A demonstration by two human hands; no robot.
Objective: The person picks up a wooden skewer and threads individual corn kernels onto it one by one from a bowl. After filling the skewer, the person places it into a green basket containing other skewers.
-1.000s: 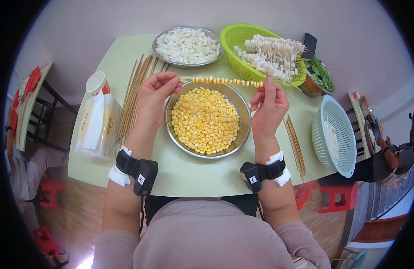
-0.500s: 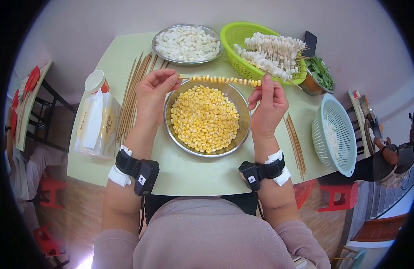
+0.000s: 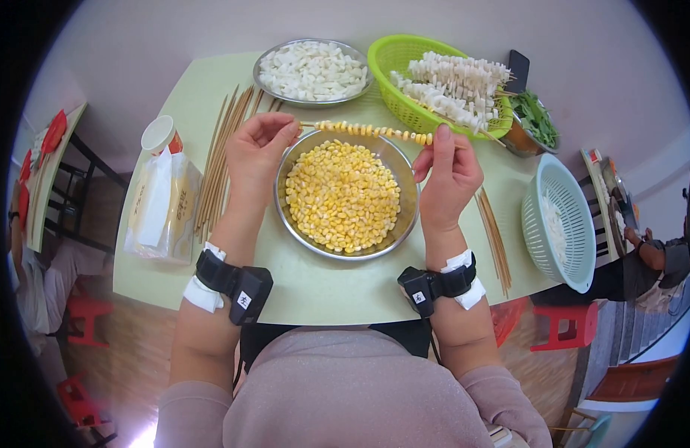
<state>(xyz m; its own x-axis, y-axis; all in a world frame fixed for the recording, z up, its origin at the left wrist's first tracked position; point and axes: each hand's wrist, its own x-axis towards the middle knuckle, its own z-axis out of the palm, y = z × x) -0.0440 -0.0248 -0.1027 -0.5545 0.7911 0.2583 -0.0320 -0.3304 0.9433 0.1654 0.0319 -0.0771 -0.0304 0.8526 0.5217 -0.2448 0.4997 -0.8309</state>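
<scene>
A skewer of corn kernels (image 3: pixel 372 130) stretches nearly level between my hands, above the far rim of a steel bowl (image 3: pixel 282 214). My left hand (image 3: pixel 260 149) pinches its left end, where a short bit of bare stick shows. At the other end, the thumb and fingers of my right hand (image 3: pixel 448 168) are closed on the stick beside the last kernels. Loose yellow corn kernels (image 3: pixel 342 196) fill much of the bowl below. Bamboo sticks (image 3: pixel 215 168) lie beside my left forearm, and a smaller bunch of sticks (image 3: pixel 494 243) lies right of my right wrist.
A steel dish of white pieces (image 3: pixel 313 71) and a green basket (image 3: pixel 393 89) with white skewers stand at the back. Right are a bowl of leafy greens (image 3: pixel 535 119), a phone (image 3: pixel 517 71) and a blue colander (image 3: pixel 580 231). Left: tissue pack (image 3: pixel 162 213), paper cup (image 3: pixel 160 136).
More bare stick shows beside my left hand, and the kernels on the skewer sit slightly further right. Both hands keep their hold and have hardly moved.
</scene>
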